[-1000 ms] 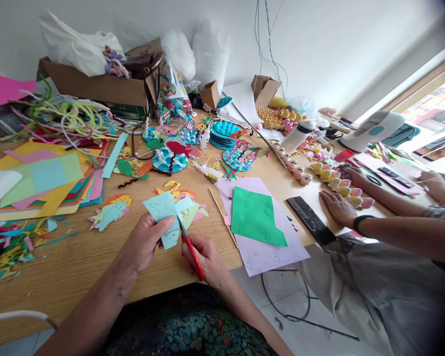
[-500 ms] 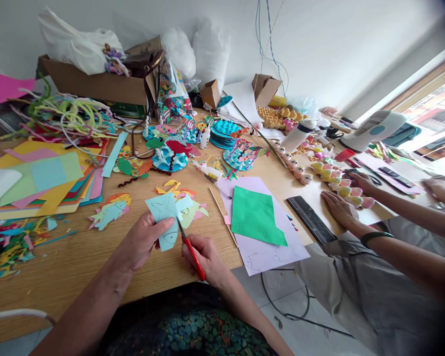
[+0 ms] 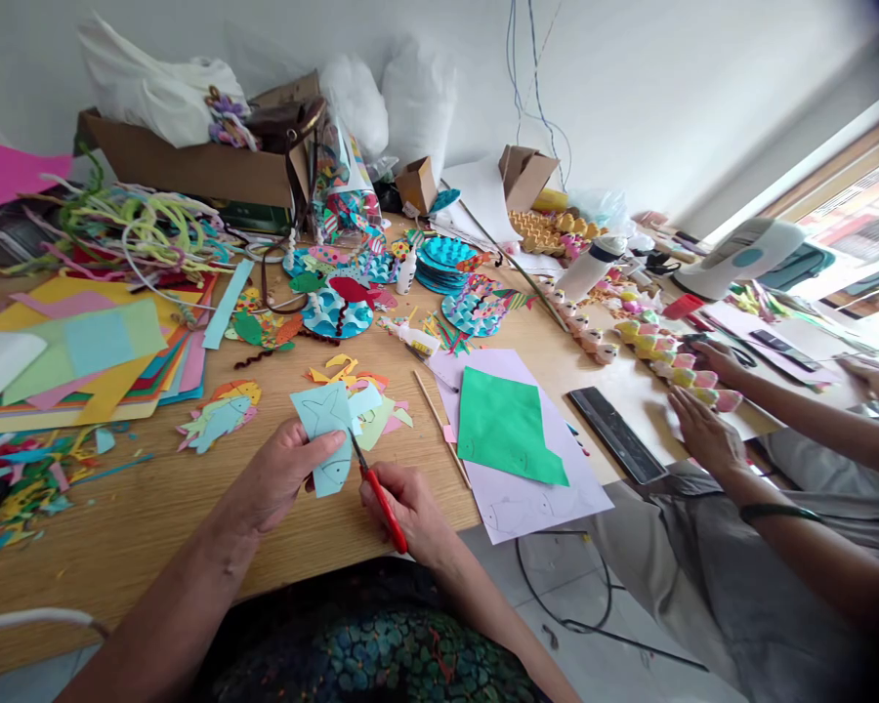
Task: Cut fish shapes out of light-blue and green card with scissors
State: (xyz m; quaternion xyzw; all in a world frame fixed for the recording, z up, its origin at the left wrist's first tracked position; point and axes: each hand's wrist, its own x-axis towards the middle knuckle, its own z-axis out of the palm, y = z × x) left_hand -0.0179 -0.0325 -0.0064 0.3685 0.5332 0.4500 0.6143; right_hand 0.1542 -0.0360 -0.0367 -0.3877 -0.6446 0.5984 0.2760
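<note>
My left hand [image 3: 293, 464] pinches a light blue sheet of paper [image 3: 323, 408] between thumb and fingers, above the table's front part. Pencil outlines of a fish show on this paper. In my right hand [image 3: 410, 503] is a pair of red-handled scissors [image 3: 385, 510], its blades pointing up and left against the paper's right edge. How far the blades are apart I cannot tell. Coloured paper scraps [image 3: 373, 415] lie just behind the sheet. To the left rest several cut paper fish [image 3: 226, 418].
Right of my hands, a green sheet [image 3: 502, 430] lies on a lilac sheet [image 3: 494, 522], beside a thin wooden stick [image 3: 436, 420]. A black ruler [image 3: 615, 434] lies farther right. Another person's hands [image 3: 707, 430] are near painted egg-carton pieces [image 3: 674, 366]. Stacked coloured paper [image 3: 109, 342] is at left.
My hands, the paper and the scissors have hardly moved. The other person's nearer hand has shifted right, towards the egg-carton pieces.
</note>
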